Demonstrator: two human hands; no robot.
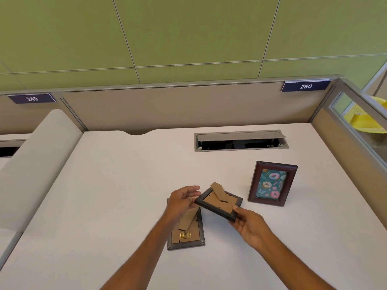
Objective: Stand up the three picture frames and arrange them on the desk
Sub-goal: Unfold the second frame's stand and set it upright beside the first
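Observation:
A dark-red picture frame (272, 183) with a doughnut picture stands upright on the white desk (117, 185), right of centre. A small black frame (218, 204) is held above the desk, back side up, its cardboard stand swung out. My right hand (249, 226) grips its near right corner. My left hand (183, 200) is at its left corner, fingers partly spread, and contact is unclear. A third frame (186, 233) lies face down under my left hand, showing a cardboard back, a folded stand and a small gold clasp.
A grey cable hatch (240, 141) with its lid raised sits in the desk's far right part. Beige partition walls close the back and right sides, with number plates 249 (31, 98) and 250 (305, 86). A rounded divider (35, 164) borders the left.

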